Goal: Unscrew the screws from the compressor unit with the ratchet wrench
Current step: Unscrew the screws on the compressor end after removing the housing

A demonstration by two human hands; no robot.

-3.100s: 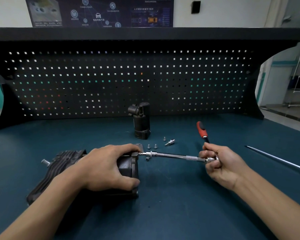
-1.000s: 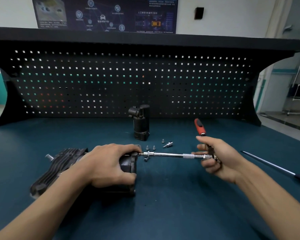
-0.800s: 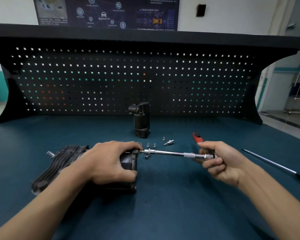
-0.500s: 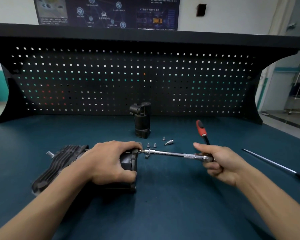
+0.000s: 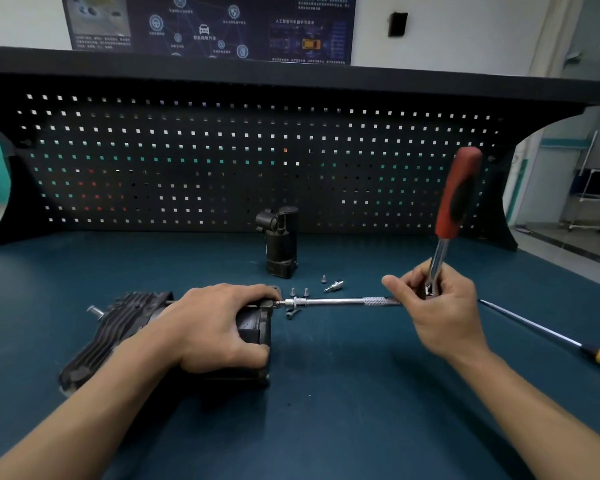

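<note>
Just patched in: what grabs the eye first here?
The red-handled ratchet wrench stands up at right, gripped low by the right hand, its extension bar reaching left into the black compressor unit. The left hand holds that unit down; loose screws lie just behind the bar.

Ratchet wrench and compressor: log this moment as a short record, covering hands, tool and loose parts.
Left hand: holds compressor unit down on bench
Right hand: grips ratchet wrench at its head, handle pointing up
Extension bar: level, tip at the unit's right end
Loose screws: on bench behind bar
Screwdriver: lying at right
</note>
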